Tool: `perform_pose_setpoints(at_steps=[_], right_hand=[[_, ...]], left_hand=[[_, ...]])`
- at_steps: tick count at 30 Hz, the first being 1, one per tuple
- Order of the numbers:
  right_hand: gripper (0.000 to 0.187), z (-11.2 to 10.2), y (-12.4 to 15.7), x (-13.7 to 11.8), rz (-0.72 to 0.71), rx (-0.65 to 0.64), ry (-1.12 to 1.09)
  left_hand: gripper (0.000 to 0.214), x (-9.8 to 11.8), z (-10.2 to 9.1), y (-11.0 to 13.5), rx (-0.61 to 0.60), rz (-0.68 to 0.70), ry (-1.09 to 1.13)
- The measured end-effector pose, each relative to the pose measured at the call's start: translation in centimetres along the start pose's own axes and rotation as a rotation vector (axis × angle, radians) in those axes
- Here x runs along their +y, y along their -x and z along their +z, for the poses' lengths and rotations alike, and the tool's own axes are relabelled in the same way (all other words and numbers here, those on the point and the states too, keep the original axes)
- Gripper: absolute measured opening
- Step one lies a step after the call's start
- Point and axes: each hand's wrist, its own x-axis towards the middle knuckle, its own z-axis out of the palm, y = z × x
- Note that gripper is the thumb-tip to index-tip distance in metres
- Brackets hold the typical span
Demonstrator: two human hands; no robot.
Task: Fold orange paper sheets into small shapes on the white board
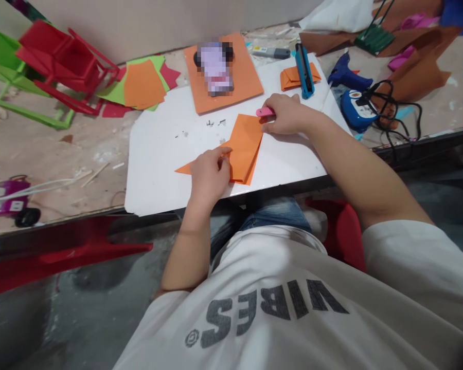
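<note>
A folded sheet of orange paper [244, 146] lies on the white board [158, 128], with a pointed flap sticking out to the left. My left hand [210, 172] is on that paper, fingers curled and pressing it down near the fold. At the paper's upper right corner, my right hand [287, 114] is closed around a small pink tool [265, 111]. Its rounded pink end shows; the rest is hidden in the fingers, so its kind is unclear. A blue utility knife [304, 72] rests on another folded orange piece [289, 78] just above the right hand.
Orange sheets [250, 90] lie behind, topped by a partly blurred pale purple object [217, 69]. A grey cutter [270, 52] sits near the wall. On the right are a blue glue gun [347, 72] and dark cables [393, 108]. Red [57, 61] paper chair models stand left.
</note>
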Motion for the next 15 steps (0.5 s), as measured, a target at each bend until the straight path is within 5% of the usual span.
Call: perform_pose_setpoints(at_steps=[15], right_hand=[[0.061, -0.25, 0.50, -0.52, -0.008, -0.045, -0.007]], left_hand=[[0.045, 0.38, -0.12, 0.26, 0.015, -0.020, 0.023]])
